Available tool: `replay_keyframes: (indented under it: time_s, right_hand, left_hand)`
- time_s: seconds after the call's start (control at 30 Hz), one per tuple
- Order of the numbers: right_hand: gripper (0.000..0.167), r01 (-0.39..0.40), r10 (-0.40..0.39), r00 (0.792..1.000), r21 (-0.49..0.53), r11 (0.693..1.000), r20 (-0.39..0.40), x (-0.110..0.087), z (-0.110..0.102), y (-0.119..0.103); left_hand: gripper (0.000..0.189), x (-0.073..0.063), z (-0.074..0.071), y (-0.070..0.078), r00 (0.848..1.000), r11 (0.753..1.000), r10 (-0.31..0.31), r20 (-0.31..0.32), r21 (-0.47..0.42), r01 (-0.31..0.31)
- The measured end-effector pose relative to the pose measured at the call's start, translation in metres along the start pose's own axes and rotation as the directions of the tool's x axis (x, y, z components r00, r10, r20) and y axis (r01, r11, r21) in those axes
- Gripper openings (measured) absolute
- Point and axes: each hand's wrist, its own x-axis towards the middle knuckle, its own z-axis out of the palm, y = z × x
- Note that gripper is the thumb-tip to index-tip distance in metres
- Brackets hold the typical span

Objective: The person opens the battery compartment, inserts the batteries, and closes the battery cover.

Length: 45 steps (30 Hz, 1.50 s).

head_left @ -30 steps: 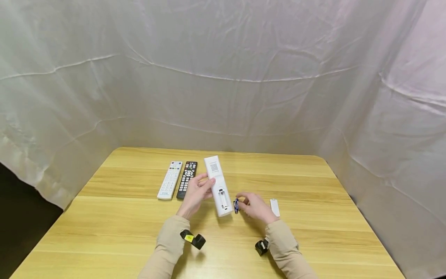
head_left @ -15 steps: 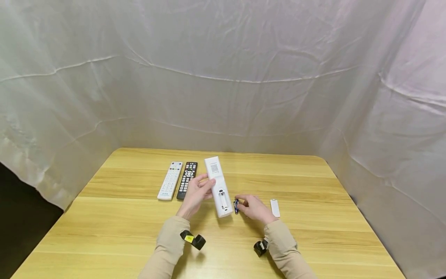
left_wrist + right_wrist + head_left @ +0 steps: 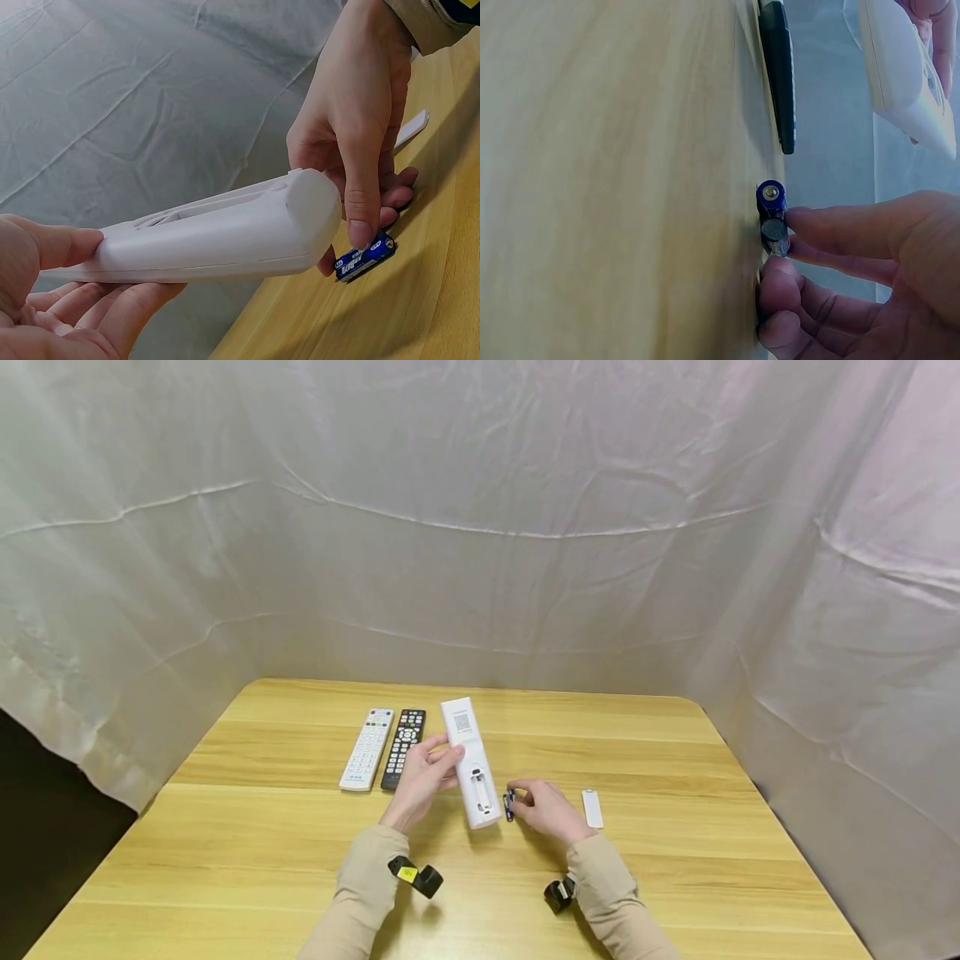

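Note:
My left hand (image 3: 422,777) grips a white remote control (image 3: 474,753) above the table, thumb on one side and fingers beneath. The remote's back faces up, showing its open battery compartment (image 3: 481,792) with no battery in it. To its right, my right hand (image 3: 549,808) reaches down to two blue batteries lying side by side on the table. In the right wrist view, the thumb and forefinger pinch the nearer battery (image 3: 775,229), flat end showing. The other battery (image 3: 770,193) lies against it, its metal nub showing.
A white battery cover (image 3: 592,808) lies right of my right hand. Left of my left hand lie a white remote (image 3: 366,750) and a black remote (image 3: 403,745), buttons up. Grey curtains (image 3: 480,593) hang behind the wooden table (image 3: 660,893).
My right wrist has shifted slightly left while its fingers stay at the batteries. The left hand and the white remote stay almost still.

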Motion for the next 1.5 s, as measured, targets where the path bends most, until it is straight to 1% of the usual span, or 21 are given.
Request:
replay_keyframes:
  time_s: [0.13,0.37,0.6,0.9,1.07,1.33,1.5]
  right_hand:
    - [0.042,-0.003,0.003,1.0,0.002,1.0,-0.008,-0.0003,0.001,0.0004]
    - [0.039,0.016,-0.016,0.999,0.007,1.0,-0.037,-0.0006,0.0024,0.0023]
    - [0.038,0.006,-0.005,1.0,0.039,0.999,-0.026,-0.0016,0.0022,0.002]
    - [0.025,-0.028,0.029,0.999,0.031,0.999,-0.035,-0.0032,0.0008,0.0003]
    - [0.02,-0.037,0.037,0.998,-0.001,0.999,-0.058,-0.0035,0.0007,0.0002]
    - [0.024,-0.034,0.027,0.996,-0.082,0.996,-0.08,-0.0029,-0.0007,-0.0008]
    - [0.023,-0.02,0.013,0.997,-0.089,0.996,-0.08,-0.0042,-0.0024,-0.0023]
  left_hand:
    - [0.043,-0.001,0.0001,0.0007,1.0,1.0,-0.006,0.0,-0.002,0.006]
    - [0.044,-0.0004,-0.0007,-0.0015,1.0,1.0,0.013,0.016,-0.013,-0.012]
    - [0.044,-0.0013,-0.0005,-0.0007,1.0,1.0,0.007,0.013,-0.012,-0.007]
    - [0.045,-0.0019,-0.0004,0.0006,1.0,1.0,0.006,0.021,-0.006,-0.006]
    - [0.044,-0.0011,0.0002,0.0008,1.0,1.0,0.003,0.012,-0.012,-0.003]
    - [0.044,-0.0016,0.0005,0.0016,1.0,1.0,-0.007,0.009,-0.014,0.007]
    - [0.044,-0.001,0.0006,0.0017,1.0,1.0,-0.005,0.004,-0.017,0.005]
